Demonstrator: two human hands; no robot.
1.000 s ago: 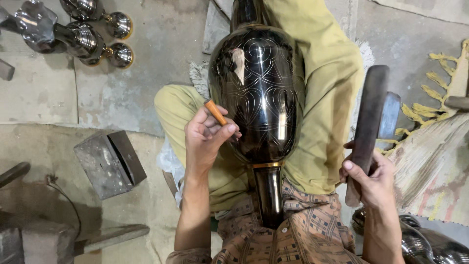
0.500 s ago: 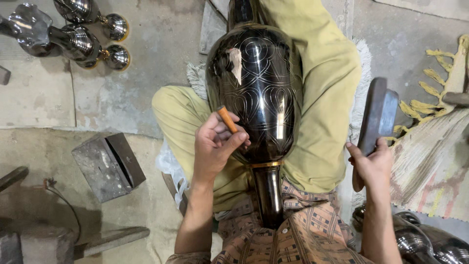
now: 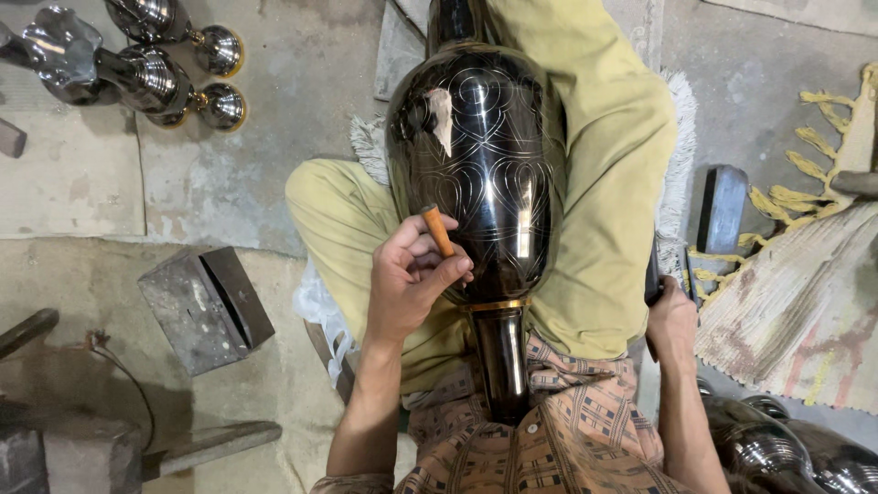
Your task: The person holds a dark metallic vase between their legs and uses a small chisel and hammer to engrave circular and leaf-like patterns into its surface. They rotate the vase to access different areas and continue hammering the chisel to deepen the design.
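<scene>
I see a big black vase (image 3: 485, 174) with engraved line patterns lying lengthwise across my lap, neck toward me, body resting between my legs in green trousers (image 3: 604, 183). A gold band rings the vase where body meets neck. My left hand (image 3: 412, 279) is curled shut around a small orange-handled tool (image 3: 438, 230), fingers pressed against the vase's lower left side, tool tip against the surface near the shoulder. My right hand (image 3: 672, 320) sits right of the vase by my thigh, closed on a dark handle (image 3: 652, 279); most of it is hidden, so I can't tell what it is. Further right of the vase a dark block (image 3: 722, 210) stands on the floor beside a fringed mat (image 3: 796, 302). Left of the vase a grey metal box (image 3: 206, 306) lies on the concrete floor (image 3: 302, 82). Up-left of the vase, shiny metal goblets (image 3: 146, 64) lie in a cluster. More shiny metalware (image 3: 786, 453) sits low right of the vase, near my right arm.
</scene>
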